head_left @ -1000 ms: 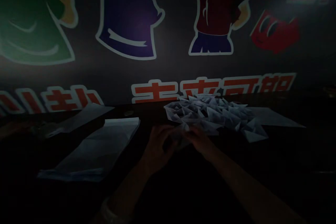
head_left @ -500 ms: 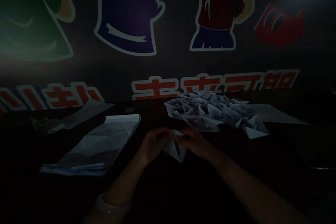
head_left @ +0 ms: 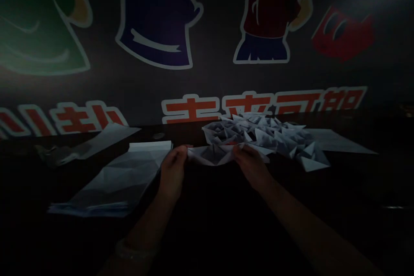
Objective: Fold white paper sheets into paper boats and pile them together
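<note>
In the dim head view, my left hand (head_left: 173, 172) and my right hand (head_left: 250, 166) pinch opposite ends of a folded white paper boat (head_left: 210, 155), holding it stretched wide between them. Its folds show as dark creases. Just behind my right hand lies a heap of several folded paper boats (head_left: 258, 133), and the held boat's right end nearly meets it. Near my left hand, a stack of white paper sheets (head_left: 119, 181) lies slanted on the dark table (head_left: 291, 211).
A loose paper sheet (head_left: 339, 142) sticks out from the heap's right side, and another (head_left: 100, 142) lies at the far left beside a small dark object (head_left: 48, 155). Behind the table stands a wall (head_left: 207, 77) with cartoon figures and red lettering. A pale bracelet (head_left: 136, 250) circles my left wrist.
My hands have moved apart and slightly forward. The paper, a pointed folded shape between them earlier, is now pulled out wide into a boat form.
</note>
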`<state>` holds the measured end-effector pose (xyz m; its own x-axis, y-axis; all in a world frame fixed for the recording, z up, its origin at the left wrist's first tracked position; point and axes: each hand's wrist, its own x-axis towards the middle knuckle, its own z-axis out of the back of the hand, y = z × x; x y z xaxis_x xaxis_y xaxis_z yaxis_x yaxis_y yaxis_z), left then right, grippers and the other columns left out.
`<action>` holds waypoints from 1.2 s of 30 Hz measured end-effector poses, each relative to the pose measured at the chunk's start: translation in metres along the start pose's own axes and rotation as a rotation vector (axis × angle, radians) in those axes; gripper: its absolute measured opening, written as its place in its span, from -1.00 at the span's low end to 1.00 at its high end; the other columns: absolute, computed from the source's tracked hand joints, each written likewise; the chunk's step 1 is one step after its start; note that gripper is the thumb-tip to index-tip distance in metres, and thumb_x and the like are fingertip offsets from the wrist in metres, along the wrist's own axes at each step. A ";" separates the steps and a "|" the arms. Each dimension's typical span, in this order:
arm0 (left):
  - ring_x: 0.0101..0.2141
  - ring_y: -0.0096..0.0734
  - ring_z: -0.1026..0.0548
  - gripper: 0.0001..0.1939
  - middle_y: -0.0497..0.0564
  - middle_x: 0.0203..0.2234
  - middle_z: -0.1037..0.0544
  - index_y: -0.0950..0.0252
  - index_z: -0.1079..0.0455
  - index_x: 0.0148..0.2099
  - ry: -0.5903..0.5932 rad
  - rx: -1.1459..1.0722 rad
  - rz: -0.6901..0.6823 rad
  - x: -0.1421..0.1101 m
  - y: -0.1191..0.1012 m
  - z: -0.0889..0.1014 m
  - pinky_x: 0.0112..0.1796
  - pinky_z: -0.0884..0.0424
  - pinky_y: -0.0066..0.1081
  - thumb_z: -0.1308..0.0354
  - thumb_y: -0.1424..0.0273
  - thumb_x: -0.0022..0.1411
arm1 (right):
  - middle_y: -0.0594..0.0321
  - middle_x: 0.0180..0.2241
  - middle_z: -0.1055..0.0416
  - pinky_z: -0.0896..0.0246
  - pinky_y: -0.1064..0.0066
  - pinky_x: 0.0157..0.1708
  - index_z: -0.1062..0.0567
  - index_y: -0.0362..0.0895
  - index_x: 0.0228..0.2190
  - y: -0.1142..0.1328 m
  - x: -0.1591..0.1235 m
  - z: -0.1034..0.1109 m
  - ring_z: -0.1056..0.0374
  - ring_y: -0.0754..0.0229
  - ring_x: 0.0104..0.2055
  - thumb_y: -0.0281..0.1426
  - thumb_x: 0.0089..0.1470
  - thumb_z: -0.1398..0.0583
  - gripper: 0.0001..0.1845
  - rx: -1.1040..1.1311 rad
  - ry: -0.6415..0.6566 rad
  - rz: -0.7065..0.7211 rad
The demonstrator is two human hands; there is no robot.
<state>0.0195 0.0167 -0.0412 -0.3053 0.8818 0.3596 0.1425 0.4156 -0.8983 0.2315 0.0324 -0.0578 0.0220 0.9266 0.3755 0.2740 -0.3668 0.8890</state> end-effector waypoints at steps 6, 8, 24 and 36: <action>-0.30 -0.42 -0.47 -0.79 -0.03 -0.39 -0.54 0.34 -0.49 -0.39 -0.087 -0.397 0.085 0.005 0.003 -0.004 -0.16 -0.40 -0.35 -0.38 0.33 -0.06 | 0.19 -0.24 -0.53 -0.34 0.09 -0.07 -0.55 -0.06 -0.38 0.005 0.004 0.000 -0.40 0.00 -0.08 -0.10 -0.20 -0.38 -0.63 0.277 -0.119 -0.104; -0.31 -0.42 -0.47 -0.80 -0.03 -0.40 -0.53 0.33 -0.49 -0.39 -0.084 -0.393 0.075 0.006 0.004 -0.004 -0.16 -0.40 -0.35 -0.36 0.32 -0.03 | 0.16 -0.21 -0.53 -0.35 0.09 -0.08 -0.54 -0.06 -0.35 0.007 0.003 -0.001 -0.39 -0.02 -0.05 -0.08 -0.19 -0.37 -0.61 0.295 -0.103 -0.127; 0.14 0.17 -0.24 0.06 0.24 0.16 -0.33 0.22 -0.13 0.30 0.487 0.953 -0.527 -0.015 -0.004 0.006 0.10 -0.13 0.05 -0.40 0.01 -0.23 | 0.22 -0.39 -0.59 -0.33 0.17 -0.22 -0.64 -0.05 -0.39 0.017 -0.009 -0.002 -0.46 -0.02 -0.25 -0.14 -0.05 -0.28 -0.73 -0.427 0.021 0.057; -0.49 -0.40 -0.41 -0.64 -0.08 -0.54 -0.52 0.32 -0.55 -0.36 0.588 0.679 0.134 -0.017 -0.013 -0.009 -0.47 -0.22 -0.47 -0.18 0.10 0.08 | 0.22 -0.38 -0.55 -0.30 0.29 -0.30 -0.62 -0.12 -0.31 0.016 -0.005 -0.001 -0.43 0.09 -0.32 -0.12 -0.17 -0.35 -0.60 -0.170 0.057 -0.049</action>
<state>0.0309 -0.0016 -0.0332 0.2301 0.9624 0.1447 -0.5005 0.2446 -0.8305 0.2343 0.0221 -0.0454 -0.0429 0.9394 0.3401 0.1067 -0.3341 0.9365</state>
